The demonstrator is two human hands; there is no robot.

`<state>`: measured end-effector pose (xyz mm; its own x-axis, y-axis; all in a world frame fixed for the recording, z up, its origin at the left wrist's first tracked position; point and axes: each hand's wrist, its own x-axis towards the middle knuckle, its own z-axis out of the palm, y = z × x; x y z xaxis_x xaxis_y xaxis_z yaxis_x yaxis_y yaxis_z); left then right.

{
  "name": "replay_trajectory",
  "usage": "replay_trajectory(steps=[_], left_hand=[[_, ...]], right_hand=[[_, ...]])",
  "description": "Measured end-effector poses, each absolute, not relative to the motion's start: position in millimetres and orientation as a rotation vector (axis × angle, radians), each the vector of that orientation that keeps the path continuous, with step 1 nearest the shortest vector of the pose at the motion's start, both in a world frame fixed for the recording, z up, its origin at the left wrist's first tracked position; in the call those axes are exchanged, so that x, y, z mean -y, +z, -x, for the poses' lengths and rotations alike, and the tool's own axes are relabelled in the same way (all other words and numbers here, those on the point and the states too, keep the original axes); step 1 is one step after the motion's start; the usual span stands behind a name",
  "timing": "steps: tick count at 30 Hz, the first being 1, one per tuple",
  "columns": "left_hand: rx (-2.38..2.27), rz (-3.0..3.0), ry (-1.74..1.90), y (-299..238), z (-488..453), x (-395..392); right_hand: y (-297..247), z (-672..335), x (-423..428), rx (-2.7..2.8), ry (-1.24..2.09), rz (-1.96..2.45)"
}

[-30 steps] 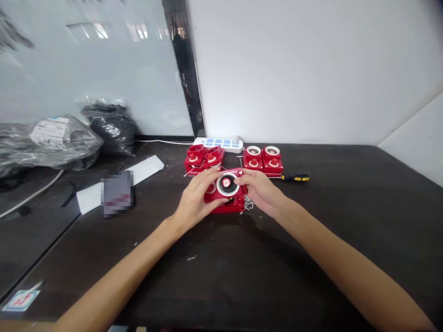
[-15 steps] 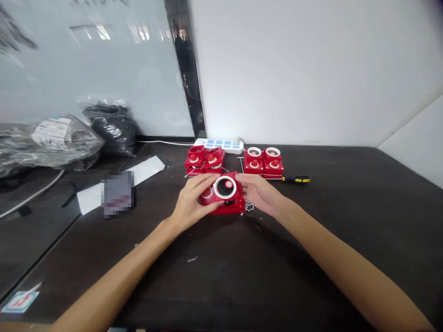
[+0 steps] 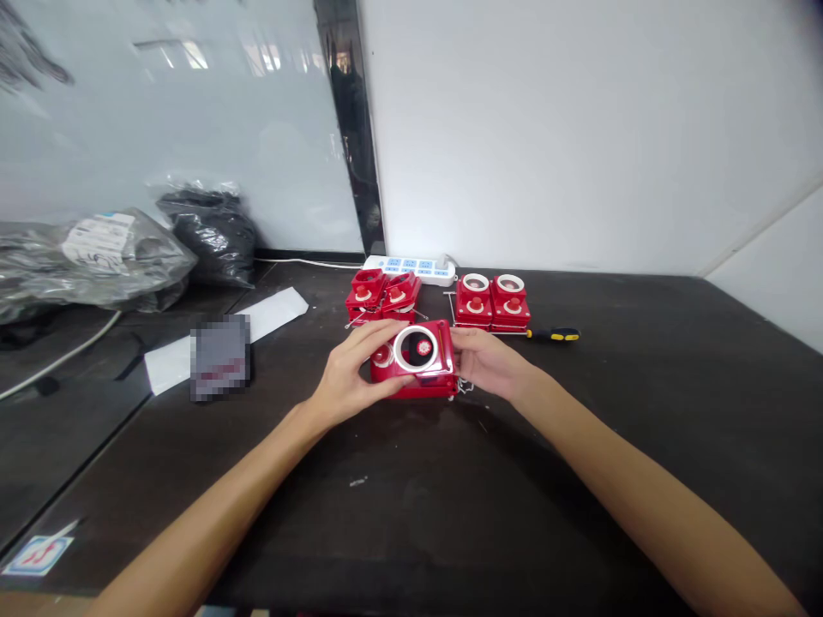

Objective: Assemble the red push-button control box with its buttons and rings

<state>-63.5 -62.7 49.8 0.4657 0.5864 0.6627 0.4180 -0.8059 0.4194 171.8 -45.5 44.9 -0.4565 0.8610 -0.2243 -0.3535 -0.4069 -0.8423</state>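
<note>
Both my hands hold a red push-button box just above the dark table, near its middle. A white ring sits on the box's top around a black recess, with a small red-and-white piece inside. My left hand wraps over the box's left side and covers part of a smaller round fitting. My right hand grips the right edge, where thin wires stick out. The underside of the box is hidden.
Behind my hands stand two groups of red button boxes. A white power strip lies behind them. A yellow-and-black screwdriver lies to the right, with white paper, a pixelated object and plastic bags to the left.
The box has turned in my hands, its ring shifting left and its face now lying flatter. The red-and-white piece has moved from the ring's centre toward its upper right.
</note>
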Motion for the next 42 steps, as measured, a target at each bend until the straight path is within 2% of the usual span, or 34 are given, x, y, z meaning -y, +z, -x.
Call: replay_trajectory(steps=[16, 21, 29, 42], left_hand=[[-0.864, -2.664, 1.244, 46.6, 69.6, 56.3], [-0.89, -2.853, 1.101, 41.7, 69.4, 54.6], [-0.962, -2.821, 1.195, 32.8, 58.7, 56.2], [-1.048, -2.812, 0.914, 45.6, 49.8, 54.6]], right_hand=[[51.6, -160.3, 57.1, 0.911, 1.967, 0.716], [52.6, -156.5, 60.3, 1.021, 1.896, 0.685], [62.9, -157.1, 61.2, 0.919, 1.877, 0.804], [65.0, -167.1, 49.6, 0.928, 1.911, 0.976]])
